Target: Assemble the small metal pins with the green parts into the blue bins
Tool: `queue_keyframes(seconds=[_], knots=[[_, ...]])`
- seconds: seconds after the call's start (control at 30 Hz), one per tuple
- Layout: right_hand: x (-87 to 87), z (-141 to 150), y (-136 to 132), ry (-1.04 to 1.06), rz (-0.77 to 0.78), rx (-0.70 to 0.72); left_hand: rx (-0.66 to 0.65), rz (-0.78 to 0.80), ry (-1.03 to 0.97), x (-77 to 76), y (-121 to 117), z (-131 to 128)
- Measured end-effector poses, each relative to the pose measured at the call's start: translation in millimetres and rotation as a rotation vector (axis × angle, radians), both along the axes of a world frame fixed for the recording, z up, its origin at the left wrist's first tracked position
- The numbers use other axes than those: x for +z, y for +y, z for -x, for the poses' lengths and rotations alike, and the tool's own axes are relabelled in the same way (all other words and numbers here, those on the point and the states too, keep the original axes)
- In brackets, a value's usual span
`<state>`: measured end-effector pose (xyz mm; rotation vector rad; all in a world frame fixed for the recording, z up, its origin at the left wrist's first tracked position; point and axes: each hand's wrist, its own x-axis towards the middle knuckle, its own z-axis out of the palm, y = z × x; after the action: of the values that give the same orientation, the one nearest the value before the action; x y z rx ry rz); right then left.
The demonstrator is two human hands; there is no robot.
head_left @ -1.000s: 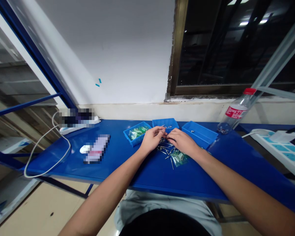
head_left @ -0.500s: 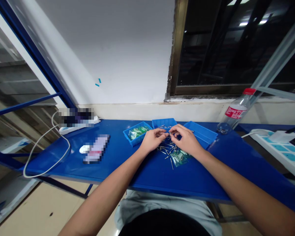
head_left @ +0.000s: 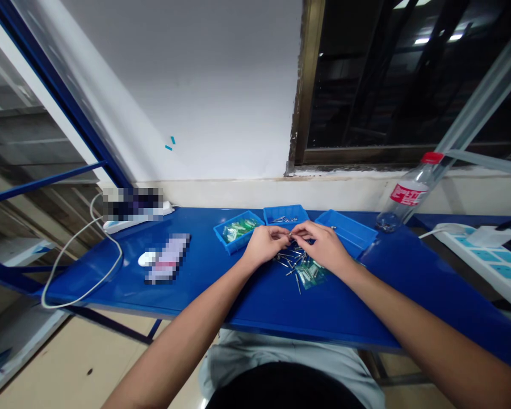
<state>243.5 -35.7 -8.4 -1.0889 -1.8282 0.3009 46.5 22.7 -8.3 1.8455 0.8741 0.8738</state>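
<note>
Pins (head_left: 290,262): loose metal pile on the blue counter (head_left: 238,284), beneath both hands, beside a small green bag (head_left: 311,274). Progress, judged: a few pins lie in the middle tray (head_left: 285,215) at 12 o'clock; most remain unsorted. Left hand (head_left: 264,245) and right hand (head_left: 323,245): fingertips pinched together around one small piece, too small to identify. Bottle (head_left: 406,196) at 2 o'clock.

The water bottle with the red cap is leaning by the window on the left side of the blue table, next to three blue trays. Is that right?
Not quite. In the head view the water bottle with the red cap leans by the window on the right side of the blue table, not the left. The three blue trays do sit beside it, just beyond the two hands.
</note>
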Motion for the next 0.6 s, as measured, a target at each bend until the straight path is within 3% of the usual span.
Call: queue_keyframes(seconds=[0.13, 0.37, 0.6], knots=[[-2.8, -2.0, 2.5, -0.098, -0.025, -0.052, 0.012, -0.12, 0.075, 0.4, -1.5, 0.1], [-7.7, -3.3, 7.9, -0.087, -0.012, -0.044, -0.039, -0.009, -0.097, -8.0, 3.2, -1.1], [-5.9, -2.6, 4.8, -0.134, -0.04, -0.076, -0.06, -0.013, -0.131, -2.4, -0.8, -1.3]])
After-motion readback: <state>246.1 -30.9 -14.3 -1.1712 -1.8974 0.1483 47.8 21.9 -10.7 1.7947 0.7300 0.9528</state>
